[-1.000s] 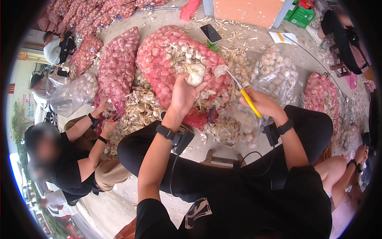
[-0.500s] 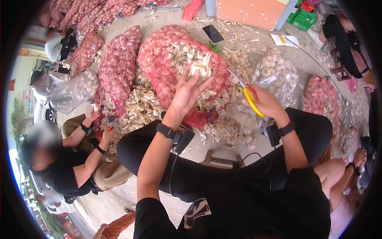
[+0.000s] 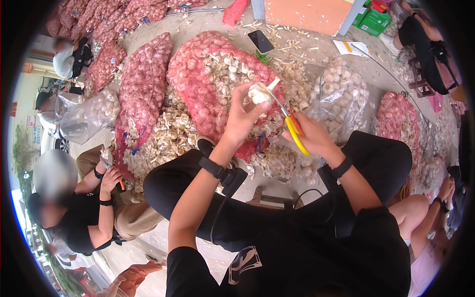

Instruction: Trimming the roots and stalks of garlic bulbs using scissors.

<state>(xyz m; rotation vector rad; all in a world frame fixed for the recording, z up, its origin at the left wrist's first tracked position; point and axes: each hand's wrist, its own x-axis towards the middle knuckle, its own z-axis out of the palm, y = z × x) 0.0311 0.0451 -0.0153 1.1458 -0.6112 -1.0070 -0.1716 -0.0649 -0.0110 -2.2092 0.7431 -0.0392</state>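
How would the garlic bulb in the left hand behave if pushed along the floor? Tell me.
The garlic bulb would probably roll unevenly: its body is rounded, but a stem sticks out. Its skin may flake, judging by the papery scraps heaped nearby.

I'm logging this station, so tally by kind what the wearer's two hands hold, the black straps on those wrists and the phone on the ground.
Garlic bulb, in the left hand: 1
Scissors, in the right hand: 1
Black wrist straps: 2
Phone: 1
Total: 5
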